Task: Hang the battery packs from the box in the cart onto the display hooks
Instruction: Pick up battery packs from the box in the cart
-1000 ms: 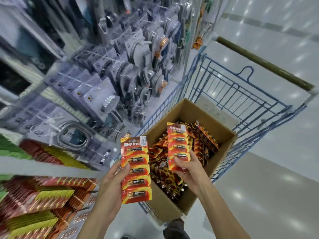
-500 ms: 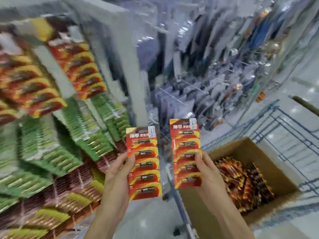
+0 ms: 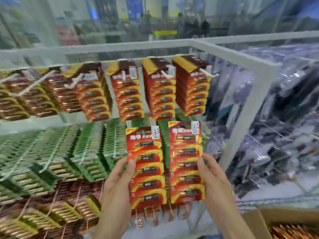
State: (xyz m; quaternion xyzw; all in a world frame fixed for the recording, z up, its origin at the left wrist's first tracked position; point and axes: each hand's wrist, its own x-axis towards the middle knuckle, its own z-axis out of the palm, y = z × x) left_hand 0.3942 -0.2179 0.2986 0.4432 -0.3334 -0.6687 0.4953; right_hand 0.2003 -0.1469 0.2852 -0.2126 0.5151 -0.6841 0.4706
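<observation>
two red-and-yellow carded battery strips, one (image 3: 146,169) pinched in my left hand (image 3: 115,192), one (image 3: 186,163) in my right hand (image 3: 215,187); next, thread their top holes onto the far white display hooks (image 3: 166,75).

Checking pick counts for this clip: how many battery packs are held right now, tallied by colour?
Red packs: 2, the left pack in the left hand and the right pack in the right hand.
Green packs: 0 held; the green ones only hang on the rack.
Total: 2 showing; any packs behind them are hidden.
</observation>
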